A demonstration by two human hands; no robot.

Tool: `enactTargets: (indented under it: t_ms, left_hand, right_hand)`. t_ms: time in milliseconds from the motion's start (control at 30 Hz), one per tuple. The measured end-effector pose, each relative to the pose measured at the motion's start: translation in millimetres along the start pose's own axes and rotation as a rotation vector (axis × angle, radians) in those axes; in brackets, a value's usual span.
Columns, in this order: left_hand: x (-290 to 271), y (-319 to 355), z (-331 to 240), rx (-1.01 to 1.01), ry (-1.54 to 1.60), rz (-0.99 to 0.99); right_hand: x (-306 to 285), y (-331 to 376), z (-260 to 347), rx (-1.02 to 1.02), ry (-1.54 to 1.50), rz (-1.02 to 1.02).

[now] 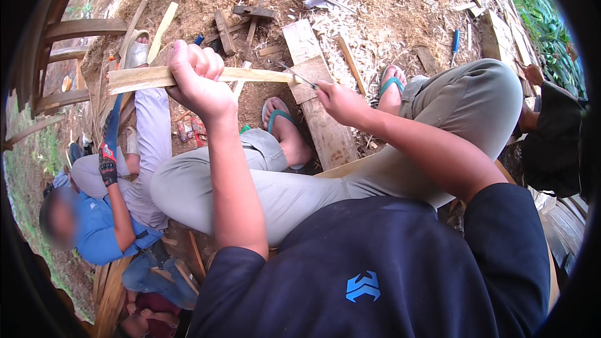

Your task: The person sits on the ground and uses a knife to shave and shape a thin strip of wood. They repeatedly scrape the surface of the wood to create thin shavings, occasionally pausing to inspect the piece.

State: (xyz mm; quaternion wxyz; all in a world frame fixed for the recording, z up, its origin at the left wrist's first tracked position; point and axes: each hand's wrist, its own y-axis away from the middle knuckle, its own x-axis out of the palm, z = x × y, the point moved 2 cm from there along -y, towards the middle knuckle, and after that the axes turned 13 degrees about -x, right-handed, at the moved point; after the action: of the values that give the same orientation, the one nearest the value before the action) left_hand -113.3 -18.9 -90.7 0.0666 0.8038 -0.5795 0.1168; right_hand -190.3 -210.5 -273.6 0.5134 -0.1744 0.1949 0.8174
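Observation:
My left hand (199, 81) is closed around a long, pale wooden strip (141, 78), holding it crosswise above my lap. The strip's narrow end points right, over a flat plank (332, 134) on the ground. In my right hand (343, 101) is a thin-bladed knife (299, 75), its handle hidden by my fingers. The dark blade lies at the strip's right end, pointing up and to the left; whether it cuts into the wood I cannot tell.
Wood shavings (341, 31) litter the dirt past my sandalled feet. A wooden mallet-like tool (253, 12), loose sticks and a blue-handled tool (456, 40) lie there. A co-worker in a blue shirt (103, 228) sits close on the left, and another person (153, 316) is behind.

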Motion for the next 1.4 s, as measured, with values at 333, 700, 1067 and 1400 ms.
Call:
enactTargets:
  t_ms: [333,700,1067,1400]
  left_hand:
    - [-11,-3,4,-0.014,0.013,-0.040]
    - [-14,-6,3,0.002,-0.010,-0.117]
    - [0,3,7,0.025,-0.013,-0.045]
    - [-6,-1,7,0.019,0.010,-0.079]
  right_hand:
    - [-6,11,29,-0.001,0.031,0.037]
    - [-14,-3,38,-0.031,-0.003,0.023]
    - [-8,1,27,-0.041,-0.023,-0.033]
    - [-8,0,31,-0.032,-0.058,0.034]
